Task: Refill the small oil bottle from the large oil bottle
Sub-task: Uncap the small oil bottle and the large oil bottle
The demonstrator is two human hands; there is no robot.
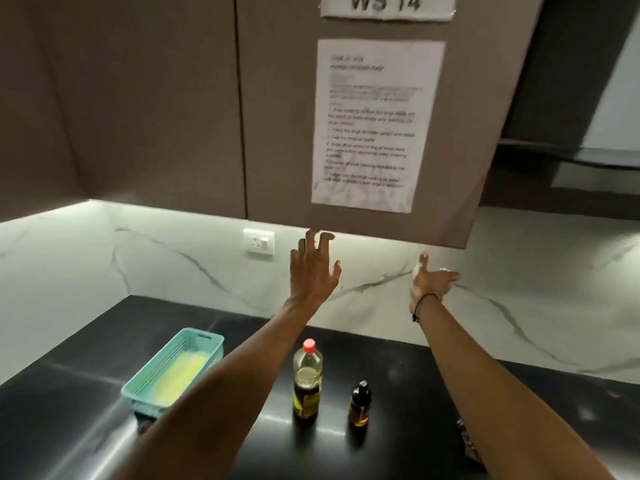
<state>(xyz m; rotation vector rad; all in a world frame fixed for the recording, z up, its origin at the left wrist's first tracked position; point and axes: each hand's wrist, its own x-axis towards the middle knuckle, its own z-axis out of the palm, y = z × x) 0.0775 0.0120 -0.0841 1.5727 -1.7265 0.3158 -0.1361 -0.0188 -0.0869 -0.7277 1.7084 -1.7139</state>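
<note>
Reaching out over the black polished worktop, you hold both arms raised toward the marble-patterned wall, your left hand with fingers spread and straight, your right hand flat and open too; neither grips anything. Both bottles stand capped and untouched, so the refill looks not yet begun. To start well, bring your hands down and steady the small amber glass bottle with the black dropper cap before uncapping it, then take the tall clear plastic oil bottle with the red cap low around its body so it pours slowly. Both bottles stand upright below and between your forearms, well apart from your hands, the large one just left of the small one. A teal plastic basket holding a yellow cloth sits farther left.
</note>
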